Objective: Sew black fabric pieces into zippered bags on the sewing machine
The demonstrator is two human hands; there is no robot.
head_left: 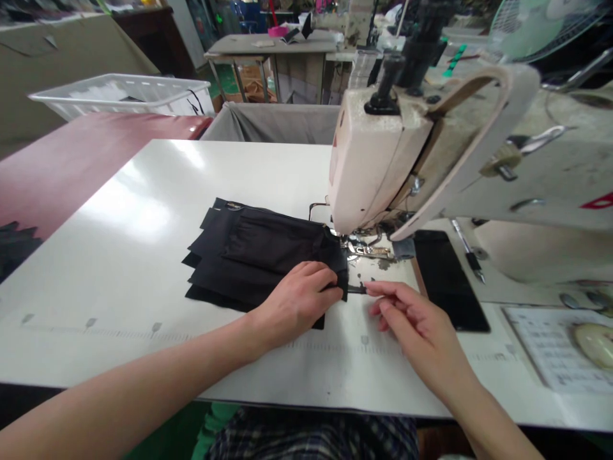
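A black fabric piece with a gathered pocket-like panel and a zipper at its far edge lies on the white sewing table. Several dark layers fan out at its left side. Its right end reaches the presser foot of the sewing machine. My left hand rests on the near right corner of the fabric, fingers bent and closed on its edge. To the right, my right hand hovers by the needle plate with loosely curled fingers apart. A short dark strip shows between its fingertips and the fabric; whether they touch is unclear.
A black phone and a pen lie right of the needle area. Beyond them is a paper sheet under a rounded object. A white basket stands at the back left. Rulers marks run along the table's near side.
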